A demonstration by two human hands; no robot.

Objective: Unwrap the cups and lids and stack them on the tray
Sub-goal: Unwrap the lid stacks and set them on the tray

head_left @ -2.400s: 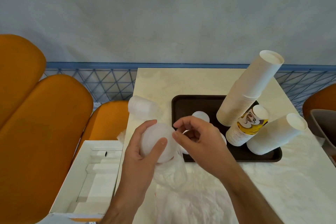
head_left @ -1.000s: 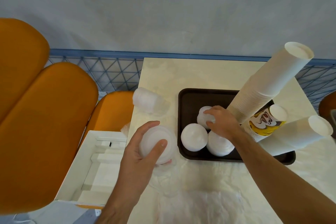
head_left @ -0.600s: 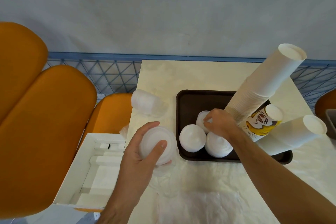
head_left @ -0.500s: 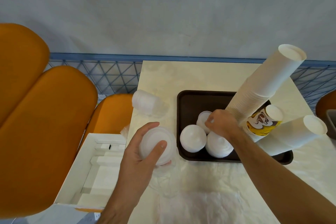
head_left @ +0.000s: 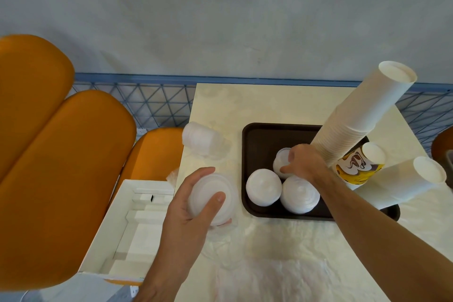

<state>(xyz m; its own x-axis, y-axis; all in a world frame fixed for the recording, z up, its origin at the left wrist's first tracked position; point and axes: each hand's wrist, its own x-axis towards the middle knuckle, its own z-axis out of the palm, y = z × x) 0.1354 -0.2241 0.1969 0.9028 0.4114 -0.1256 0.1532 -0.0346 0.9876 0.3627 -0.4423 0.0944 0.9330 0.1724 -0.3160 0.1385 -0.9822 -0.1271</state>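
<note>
My left hand [head_left: 186,213] grips a stack of translucent white lids [head_left: 215,193] in clear wrap, just left of the dark brown tray [head_left: 259,137]. My right hand [head_left: 304,164] reaches over the tray and holds the small rear lid stack [head_left: 280,162] with thumb and fingers. Two more lid stacks [head_left: 263,190] [head_left: 300,193] stand at the tray's front. A tall leaning stack of white paper cups [head_left: 360,115], a printed yellow cup stack [head_left: 358,167] and another white cup stack [head_left: 407,184] fill the tray's right side.
A wrapped lid sleeve [head_left: 201,142] lies on the cream table [head_left: 257,103] left of the tray. Crumpled clear plastic wrap [head_left: 269,272] covers the near table. An open white box [head_left: 132,223] rests on orange seats [head_left: 61,167] to the left. A blue mesh rail [head_left: 137,98] runs behind.
My right hand left the lids in my left hand, reached onto the tray and settled on the rear lid stack. My left hand stayed put with its lids.
</note>
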